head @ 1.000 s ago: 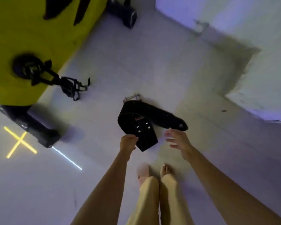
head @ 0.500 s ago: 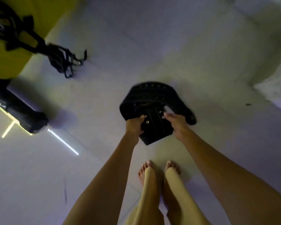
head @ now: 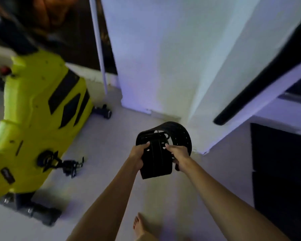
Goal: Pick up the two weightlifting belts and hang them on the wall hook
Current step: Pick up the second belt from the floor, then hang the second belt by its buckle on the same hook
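Observation:
A black weightlifting belt [head: 159,159] with rows of holes is curled into a loop and held in the air in front of me, above the floor. My left hand [head: 137,156] grips its left edge and my right hand [head: 178,154] grips its right edge. The far part of the loop [head: 179,134] arches up toward the white wall corner. I cannot tell whether this is one belt or two held together. No wall hook is in view.
A yellow exercise bike [head: 35,122] with a black pedal [head: 69,166] stands at the left on the pale floor [head: 101,180]. A white wall corner [head: 177,66] rises ahead. A black bar [head: 261,80] slants at the right above a dark mat [head: 281,171]. My bare foot [head: 140,226] is below.
The belt has come up off the floor, both hands now holding it. My view has swung up from the floor to the wall corner and the bike.

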`<move>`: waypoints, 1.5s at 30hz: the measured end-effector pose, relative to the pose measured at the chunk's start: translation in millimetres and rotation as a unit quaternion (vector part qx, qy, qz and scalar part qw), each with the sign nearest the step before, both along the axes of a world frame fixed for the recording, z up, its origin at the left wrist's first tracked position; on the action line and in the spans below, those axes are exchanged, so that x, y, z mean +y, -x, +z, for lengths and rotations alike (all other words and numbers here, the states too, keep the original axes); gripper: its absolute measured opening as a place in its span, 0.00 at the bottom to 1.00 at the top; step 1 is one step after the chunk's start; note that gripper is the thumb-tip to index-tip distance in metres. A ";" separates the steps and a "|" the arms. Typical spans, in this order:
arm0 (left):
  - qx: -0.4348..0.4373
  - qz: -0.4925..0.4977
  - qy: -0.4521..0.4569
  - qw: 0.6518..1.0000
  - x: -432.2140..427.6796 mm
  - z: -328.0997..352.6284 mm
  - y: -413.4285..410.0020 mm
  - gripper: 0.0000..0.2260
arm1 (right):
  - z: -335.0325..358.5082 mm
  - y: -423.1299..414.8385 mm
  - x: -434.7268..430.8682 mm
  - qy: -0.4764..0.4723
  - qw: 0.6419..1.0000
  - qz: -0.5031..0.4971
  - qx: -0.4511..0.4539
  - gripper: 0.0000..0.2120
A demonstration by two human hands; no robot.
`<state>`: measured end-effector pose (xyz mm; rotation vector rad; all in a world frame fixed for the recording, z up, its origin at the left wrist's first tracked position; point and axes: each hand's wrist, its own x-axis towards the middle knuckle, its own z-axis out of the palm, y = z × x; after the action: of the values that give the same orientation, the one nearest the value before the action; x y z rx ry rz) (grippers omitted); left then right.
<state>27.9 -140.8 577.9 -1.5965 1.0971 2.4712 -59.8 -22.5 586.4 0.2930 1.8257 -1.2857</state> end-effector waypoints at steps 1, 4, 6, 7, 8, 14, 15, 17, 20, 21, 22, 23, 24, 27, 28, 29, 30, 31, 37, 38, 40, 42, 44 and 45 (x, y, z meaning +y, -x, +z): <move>0.013 -0.020 0.013 1.000 10.7 19.6 12.3 0.14 | 17.6 6.5 15.0 0.019 1.000 -0.015 0.008 0.06; 0.059 -0.059 0.068 0.994 51.4 66.4 43.7 0.13 | 63.6 26.7 70.1 0.084 0.995 -0.042 0.030 0.08; 0.093 -0.075 0.107 0.987 82.5 90.4 56.8 0.12 | 85.5 40.6 106.8 0.126 0.989 -0.064 0.034 0.14; 0.108 -0.082 0.123 0.983 100.6 101.9 61.4 0.11 | 95.0 47.2 126.3 0.150 0.985 -0.081 0.029 0.17; 0.126 -0.088 0.135 0.979 118.0 109.9 66.1 0.10 | 103.1 53.4 145.1 0.173 0.980 -0.099 0.019 0.21; 0.180 -0.105 0.181 0.961 195.3 141.1 82.2 0.08 | 116.0 75.0 217.1 0.054 0.968 -0.241 0.036 0.42; 0.185 -0.113 0.184 0.959 201.3 144.9 81.3 0.07 | 118.2 76.5 225.1 -0.013 0.962 -0.247 0.113 0.44; 0.203 -0.133 0.193 0.951 210.2 152.9 82.0 0.07 | 125.2 85.8 241.7 -0.058 0.943 -0.240 0.223 0.45; 0.224 -0.156 0.203 0.940 217.0 159.3 85.3 0.08 | 132.1 112.5 268.3 0.004 0.946 -0.241 0.217 0.42; 0.225 -0.167 0.209 0.937 219.0 161.9 86.5 0.08 | 131.1 118.9 277.0 0.045 0.963 -0.200 0.176 0.40; 0.224 -0.178 0.212 0.934 221.1 163.6 87.8 0.09 | 131.7 120.1 282.9 0.079 0.978 -0.147 0.129 0.38; 0.223 -0.186 0.214 0.933 223.5 164.6 88.5 0.09 | 132.0 118.4 285.8 0.102 0.985 -0.094 0.098 0.35; 0.223 -0.191 0.210 0.933 226.4 164.8 89.1 0.08 | 135.6 114.0 285.0 0.125 0.987 -0.061 0.080 0.34; 0.226 -0.204 0.198 0.932 232.5 162.1 88.0 0.08 | 144.7 110.3 268.8 0.169 0.982 -0.066 0.061 0.30; 0.225 -0.212 0.199 0.930 232.5 161.3 87.4 0.09 | 147.2 109.3 263.7 0.187 0.976 -0.100 0.045 0.28; 0.225 -0.223 0.203 0.927 231.4 160.7 86.8 0.09 | 146.8 110.0 260.7 0.215 0.966 -0.138 0.024 0.25; 0.229 -0.230 0.202 0.924 230.6 160.1 85.3 0.10 | 147.7 109.3 260.2 0.226 0.960 -0.165 0.009 0.22; 0.236 -0.237 0.197 0.922 229.6 160.9 82.5 0.10 | 146.7 109.5 259.6 0.236 0.955 -0.181 0.001 0.19; 0.314 -0.259 0.153 0.901 215.7 166.5 63.2 0.12 | 150.1 138.9 245.1 0.260 0.944 -0.182 0.094 0.49; 0.325 -0.252 0.154 0.899 214.4 168.4 64.5 0.12 | 161.0 140.5 241.3 0.264 0.942 -0.177 0.110 0.48; 0.336 -0.237 0.158 0.898 215.0 173.8 68.6 0.13 | 193.7 127.1 236.3 0.290 0.935 -0.173 0.110 0.33; 0.345 -0.219 0.148 0.901 215.3 178.0 71.6 0.13 | 207.7 118.1 232.8 0.300 0.932 -0.170 0.109 0.21; 0.350 -0.206 0.136 0.904 217.6 179.4 72.0 0.13 | 206.0 109.7 232.7 0.303 0.935 -0.140 0.116 0.20; 0.352 -0.202 0.129 0.905 220.7 177.7 71.7 0.13 | 200.8 106.4 233.6 0.300 0.938 -0.129 0.114 0.23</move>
<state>-43.8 79.9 755.6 -0.3607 1.6671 2.7058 -166.2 211.1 787.2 0.0450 1.5112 -2.0609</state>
